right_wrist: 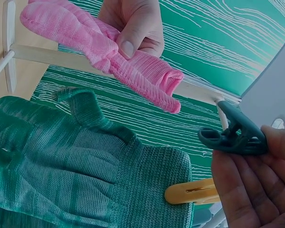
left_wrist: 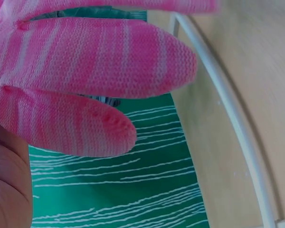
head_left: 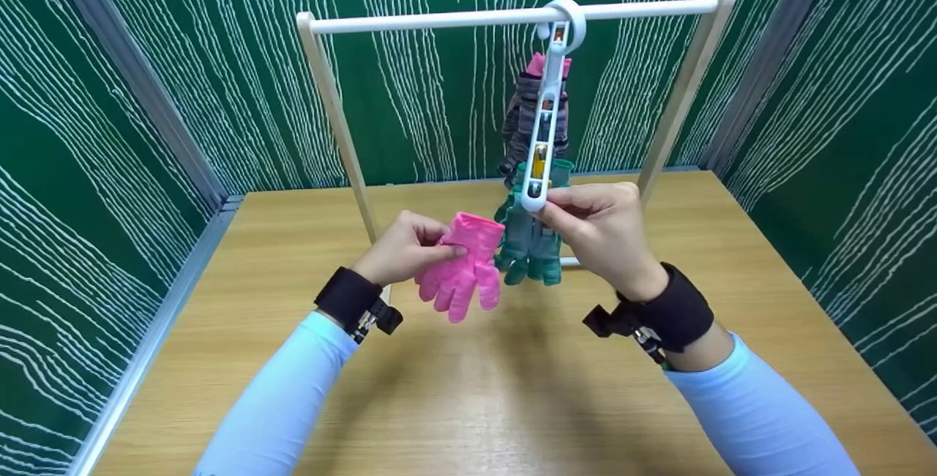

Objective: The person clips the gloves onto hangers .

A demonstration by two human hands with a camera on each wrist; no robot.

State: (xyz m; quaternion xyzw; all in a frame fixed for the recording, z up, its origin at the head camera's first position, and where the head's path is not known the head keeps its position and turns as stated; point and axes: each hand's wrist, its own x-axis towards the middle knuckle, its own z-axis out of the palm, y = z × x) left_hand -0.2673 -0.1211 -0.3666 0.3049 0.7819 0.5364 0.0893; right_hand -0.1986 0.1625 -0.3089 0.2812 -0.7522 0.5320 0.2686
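My left hand (head_left: 399, 250) grips a pink knitted glove (head_left: 468, 263) near its cuff, with the thumb across the front. The glove's fingers hang down, and its cuff opening (right_wrist: 173, 81) faces the clips in the right wrist view. My right hand (head_left: 604, 231) is at the near end of a white clip hanger (head_left: 553, 69), pinching a dark clothespin (right_wrist: 237, 133) between thumb and fingers. Beside that hand hangs a green knitted glove (right_wrist: 85, 156), its cuff held by a yellow clothespin (right_wrist: 190, 192). In the left wrist view, pink glove fingers (left_wrist: 109, 57) hide most of the left hand.
The hanger hooks over the white rod (head_left: 439, 20) of a wooden rack (head_left: 333, 110). Dark striped gloves (head_left: 528, 121) and a piece of pink knit (head_left: 536, 64) hang farther back. A wooden table (head_left: 468, 403) lies below, with green white-lined panels (head_left: 241, 80) around it.
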